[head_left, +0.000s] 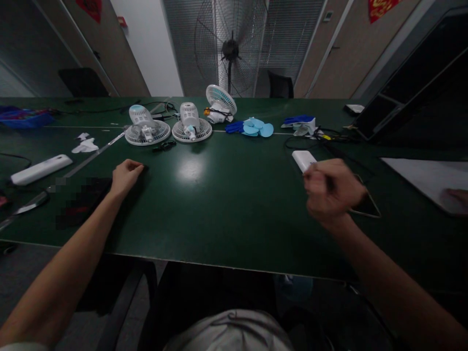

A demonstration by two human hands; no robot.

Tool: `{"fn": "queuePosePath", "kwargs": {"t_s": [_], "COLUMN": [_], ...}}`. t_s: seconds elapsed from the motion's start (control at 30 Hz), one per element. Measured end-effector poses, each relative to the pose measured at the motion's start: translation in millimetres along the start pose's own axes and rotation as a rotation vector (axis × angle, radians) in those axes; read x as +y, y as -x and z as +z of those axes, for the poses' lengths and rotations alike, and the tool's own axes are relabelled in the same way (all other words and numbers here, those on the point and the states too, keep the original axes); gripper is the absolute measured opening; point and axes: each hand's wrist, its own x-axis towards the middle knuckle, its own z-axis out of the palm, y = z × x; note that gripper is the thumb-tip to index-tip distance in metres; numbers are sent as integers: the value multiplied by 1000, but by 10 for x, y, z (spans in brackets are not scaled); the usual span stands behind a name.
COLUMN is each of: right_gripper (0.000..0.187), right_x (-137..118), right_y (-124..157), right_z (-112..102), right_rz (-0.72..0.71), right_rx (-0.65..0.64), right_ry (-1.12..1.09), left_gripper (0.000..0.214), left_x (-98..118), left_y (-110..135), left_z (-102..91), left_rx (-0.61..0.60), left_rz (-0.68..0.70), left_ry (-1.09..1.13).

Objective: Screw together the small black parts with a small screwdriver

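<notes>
My left hand (126,176) rests low over the green table, with its fingers drawn together. A small dark spot shows at the fingertips, but I cannot tell whether it is a held thing or shadow. Beside that wrist lies a dark, partly pixelated flat object (89,200). Curled into a loose fist, my right hand (332,190) hovers at the right and is slightly blurred; its inside is hidden. Just behind it is a white power bank (302,158), partly covered by the fingers. A flat dark phone-like object (367,202) lies beneath and right of this hand.
Small white fans (148,134), (192,130), (221,102) stand along the back. Light-blue discs (258,127) and blue gloves (298,120) lie there too. At left are a long white device (42,169) and a blue basket (27,119). Another person's hand (458,195) touches a pale sheet (431,180).
</notes>
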Motion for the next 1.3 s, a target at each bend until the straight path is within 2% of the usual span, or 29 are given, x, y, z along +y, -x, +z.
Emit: {"fn": "queuePosePath", "kwargs": {"t_s": [0.1, 0.2, 0.27, 0.43, 0.5, 0.57, 0.67, 0.8, 0.93, 1.3], "right_gripper": [21, 19, 20, 20, 19, 19, 17, 16, 17, 18], "right_x": [137, 181, 119, -225, -336, -396, -407, -384, -386, -417], "right_y": [26, 40, 45, 65, 83, 100, 120, 144, 161, 130], "right_z": [235, 411, 490, 641, 667, 657, 596, 540, 553, 553], "right_rz": [60, 43, 20, -64, -84, -91, -93, -90, -88, -113], "right_rx": [-173, -390, -478, -617, -633, -644, -656, -657, -644, -619], "right_ry": [-11, -43, -59, -95, -95, -91, -84, -60, -25, -18], "left_gripper": [35, 34, 32, 28, 24, 19, 17, 21, 21, 19], "left_x": [50, 220, 441, 1222, 1478, 1633, 1693, 1641, 1614, 1617], "left_y": [63, 218, 429, 1222, 1480, 1635, 1708, 1702, 1707, 1701], "left_z": [-5, 84, 218, 714, 882, 985, 1010, 935, 910, 924], "left_rx": [-18, -113, -220, -543, -637, -685, -702, -685, -641, -654], "left_rz": [56, 149, 270, 750, 862, 930, 959, 931, 907, 975], "left_ry": [-25, -4, 39, 201, 269, 323, 350, 328, 312, 306]}}
